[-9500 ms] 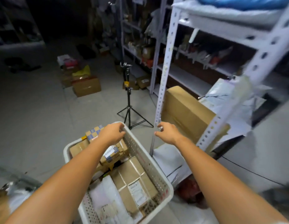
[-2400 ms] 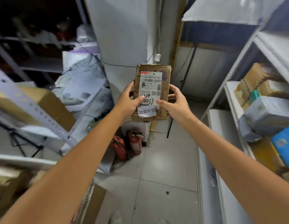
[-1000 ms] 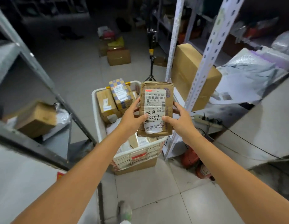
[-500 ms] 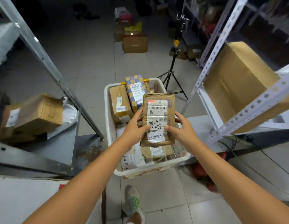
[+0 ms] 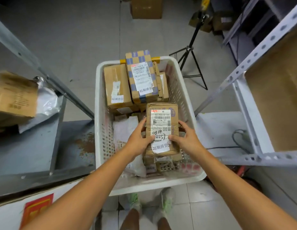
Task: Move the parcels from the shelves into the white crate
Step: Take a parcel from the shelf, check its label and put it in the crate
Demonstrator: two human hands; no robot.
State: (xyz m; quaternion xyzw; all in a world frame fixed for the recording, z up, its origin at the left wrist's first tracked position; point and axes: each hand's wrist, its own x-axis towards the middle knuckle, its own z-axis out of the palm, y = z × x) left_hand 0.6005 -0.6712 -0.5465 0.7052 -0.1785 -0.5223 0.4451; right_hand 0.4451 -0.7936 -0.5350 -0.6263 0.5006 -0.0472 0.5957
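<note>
- Grey metal shelving (image 5: 28, 146) on our left, white perforated-steel racking (image 5: 249, 117) on our right; more parcels on both, e.g. the blurred brown box (image 5: 13, 97), so we judge the task unfinished.
- White perforated plastic crate (image 5: 141, 185) on the floor betw. the racks, just ahead of our feet; far end packed w/ upright boxes, incl. a blue-checked carton (image 5: 141, 77). Near-right corner looks the free spot.
- Small brown cardboard parcel w/ white shipping label (image 5: 161, 128): over that corner, inside the rim, label up, prob. so it lands flat. Can't tell if resting yet.
- Left hand (image 5: 139, 140) and right hand (image 5: 186, 138): fingers wrapped on its opp. long edges, thumbs on label, for level lowering.
</note>
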